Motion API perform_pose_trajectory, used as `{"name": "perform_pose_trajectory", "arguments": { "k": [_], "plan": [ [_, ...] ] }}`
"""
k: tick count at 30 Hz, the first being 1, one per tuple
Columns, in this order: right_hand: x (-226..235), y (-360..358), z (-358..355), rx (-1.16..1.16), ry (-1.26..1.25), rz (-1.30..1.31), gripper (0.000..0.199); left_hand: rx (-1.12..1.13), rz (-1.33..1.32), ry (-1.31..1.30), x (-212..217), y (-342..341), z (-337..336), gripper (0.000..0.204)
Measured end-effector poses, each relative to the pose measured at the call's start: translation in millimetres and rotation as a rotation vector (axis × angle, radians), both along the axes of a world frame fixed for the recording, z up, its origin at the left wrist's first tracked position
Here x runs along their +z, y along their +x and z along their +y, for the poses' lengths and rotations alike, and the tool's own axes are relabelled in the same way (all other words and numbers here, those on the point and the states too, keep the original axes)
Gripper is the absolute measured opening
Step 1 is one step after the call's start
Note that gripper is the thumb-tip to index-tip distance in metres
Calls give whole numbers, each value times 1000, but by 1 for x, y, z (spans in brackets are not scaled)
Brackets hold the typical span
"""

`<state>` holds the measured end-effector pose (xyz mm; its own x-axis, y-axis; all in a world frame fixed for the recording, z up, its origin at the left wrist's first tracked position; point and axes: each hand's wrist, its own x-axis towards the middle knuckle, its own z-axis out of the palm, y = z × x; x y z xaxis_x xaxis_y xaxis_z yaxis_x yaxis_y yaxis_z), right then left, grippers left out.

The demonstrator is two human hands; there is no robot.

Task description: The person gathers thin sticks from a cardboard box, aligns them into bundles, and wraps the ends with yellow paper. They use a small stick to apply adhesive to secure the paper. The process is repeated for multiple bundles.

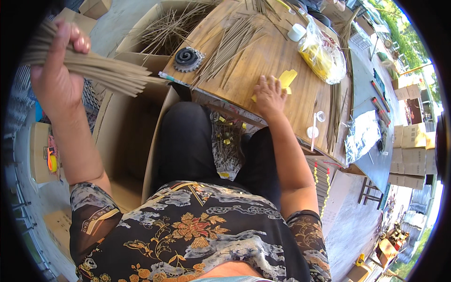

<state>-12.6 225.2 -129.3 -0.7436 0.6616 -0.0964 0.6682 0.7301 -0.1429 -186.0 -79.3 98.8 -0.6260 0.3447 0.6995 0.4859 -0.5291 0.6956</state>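
Note:
At the upper left my left hand [58, 80] is raised, its fingers and thumb closed round a thick bundle of thin brown sticks [105, 70]. The bundle's near ends fan out to the right, above an open cardboard box. My right hand [271, 97] rests palm down on the wooden table [235, 96], fingers stretched and slightly apart. Under and beside its fingertips lies a yellow piece of paper or film [287, 79], partly covered by the hand. Loose brown sticks [230, 44] lie spread on the table to the left of that hand.
A dark coil with a toothed rim [189, 59] sits at the table's left corner. A clear bag with yellow contents [324, 54], a white tub [296, 32] and more sticks [334, 113] are on the right. An open cardboard box [124, 136] stands beside my left leg; another box [134, 35] holds sticks.

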Motion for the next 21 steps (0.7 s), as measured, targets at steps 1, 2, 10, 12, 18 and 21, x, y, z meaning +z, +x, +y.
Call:
{"name": "perform_pose_trajectory", "arguments": {
  "k": [1,2,10,12,18,21],
  "plan": [
    [-8,11,15,-59,46,76,45,-78,-15,37,2,-3,15,15],
    [-8,20,29,-83,84,49,44,-148,-33,75,4,-4,28,14],
    [105,23,13,219,-987,1008,52,-274,-152,175,-29,28,164,20],
    [129,18,-11,428,-1053,1052,61,-400,-146,5,-47,40,187,18],
    [107,-19,-14,263,-489,972,54,-375,-183,-65,-73,74,228,28],
    [77,-26,-10,160,-639,1009,43,-340,-218,-63,-88,71,244,28]
  ]
}}
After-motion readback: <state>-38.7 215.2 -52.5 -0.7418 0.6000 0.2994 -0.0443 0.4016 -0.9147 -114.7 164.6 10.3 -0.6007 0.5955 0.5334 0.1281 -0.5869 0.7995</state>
